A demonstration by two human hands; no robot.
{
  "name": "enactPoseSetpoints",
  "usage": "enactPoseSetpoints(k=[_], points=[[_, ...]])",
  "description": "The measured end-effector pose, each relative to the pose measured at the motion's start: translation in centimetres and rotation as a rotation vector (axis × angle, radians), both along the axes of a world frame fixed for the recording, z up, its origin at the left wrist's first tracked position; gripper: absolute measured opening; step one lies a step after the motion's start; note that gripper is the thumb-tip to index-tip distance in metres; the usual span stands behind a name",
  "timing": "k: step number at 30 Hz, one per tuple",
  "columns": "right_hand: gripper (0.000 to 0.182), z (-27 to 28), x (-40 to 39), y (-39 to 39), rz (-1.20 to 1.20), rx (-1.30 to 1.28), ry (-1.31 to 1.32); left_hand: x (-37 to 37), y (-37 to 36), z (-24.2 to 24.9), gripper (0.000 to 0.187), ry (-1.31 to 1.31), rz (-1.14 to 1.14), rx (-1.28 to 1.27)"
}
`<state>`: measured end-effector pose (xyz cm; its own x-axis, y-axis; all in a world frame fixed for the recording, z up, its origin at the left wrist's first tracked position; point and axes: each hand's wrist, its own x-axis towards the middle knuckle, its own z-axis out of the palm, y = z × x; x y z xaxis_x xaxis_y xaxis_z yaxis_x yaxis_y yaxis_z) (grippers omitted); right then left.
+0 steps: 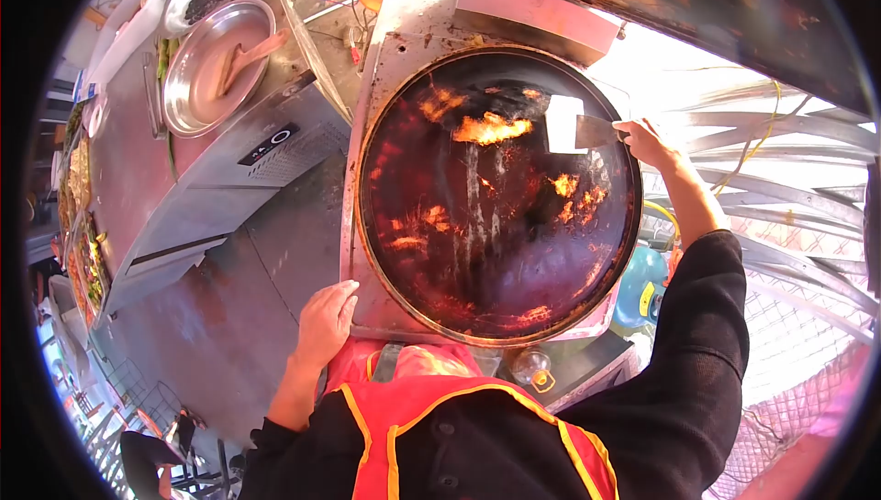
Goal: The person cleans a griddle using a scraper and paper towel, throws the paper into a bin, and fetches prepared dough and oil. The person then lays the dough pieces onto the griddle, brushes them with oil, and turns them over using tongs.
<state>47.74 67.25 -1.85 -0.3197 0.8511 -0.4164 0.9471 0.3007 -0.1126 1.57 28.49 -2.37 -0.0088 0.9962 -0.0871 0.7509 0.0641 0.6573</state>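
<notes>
single head-worn fisheye view, looks steeply down over the person's chest, round griddle (496, 193) fills the centre at close range, steel counter (138, 161) curves off left, railing at right, dark vignette round the edges, no second view

Black long-sleeved top, dark all the way down both arms, cuffs ending right at the wrists. Left hand (326, 321) and right hand (647, 140) both bare, no gloves, no watch or rings visible. Over the chest, a bright red apron or vest with yellow-orange piping along the edges and up the straps. Couple of dark round buttons down the middle of the black top, between the red panels. Grey strip near the top of the red bit, possibly a strap or clip, too blurry to call.
</notes>
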Motion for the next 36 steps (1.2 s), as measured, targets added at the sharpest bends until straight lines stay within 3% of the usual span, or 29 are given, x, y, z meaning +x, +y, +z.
enactPoseSetpoints(k=[5, 8, 11, 13, 15, 19, 25, 30, 33, 36], points=[[0.04, -1.3, -3.6, 1.2, 0.171, 0.046, -0.018, 1.2, 3.3, -0.5, 0.023, -0.021, -0.009, 0.147], [0.039, 0.0, -6.5, 0.6, 0.368, 0.149, -0.047, 3.8, 9.2, -1.0, 0.026, -0.081, -0.133, 0.287], [0.038, -0.2, -7.4, 0.8, 0.395, 0.165, -0.126, 8.7, 17.3, -3.1, 0.025, -0.131, -0.259, 0.418], [0.038, 0.2, -8.0, 0.5, 0.415, 0.192, -0.119, 12.4, 22.7, -5.8, 0.023, -0.092, -0.351, 0.387], [0.038, 0.2, -7.9, 0.6, 0.445, 0.24, -0.097, 15.4, 27.9, -7.8, 0.025, 0.153, -0.476, 0.213], [0.037, 0.0, -7.8, 0.9, 0.457, 0.224, -0.12, 17.1, 32.8, -8.8, 0.026, 0.275, -0.396, 0.118], [0.039, -0.9, -8.3, 0.7, 0.463, 0.199, -0.046, 17.1, 33.9, -9.6, 0.028, 0.272, -0.349, 0.03], [0.041, -2.9, -10.7, -1.5, 0.361, 0.172, 0.073, 16.6, 33.6, -13.3, 0.042, 0.114, -0.195, 0.219], [0.038, -4.0, -12.5, -4.8, 0.159, 0.163, 0.237, 15.7, 32.7, -11.6, 0.05, -0.013, -0.069, 0.168], [0.037, -4.4, -15.2, -9.0, 0.024, 0.222, 0.319, 13.0, 32.3, -11.2, 0.039, 0.051, -0.119, 0.249]])
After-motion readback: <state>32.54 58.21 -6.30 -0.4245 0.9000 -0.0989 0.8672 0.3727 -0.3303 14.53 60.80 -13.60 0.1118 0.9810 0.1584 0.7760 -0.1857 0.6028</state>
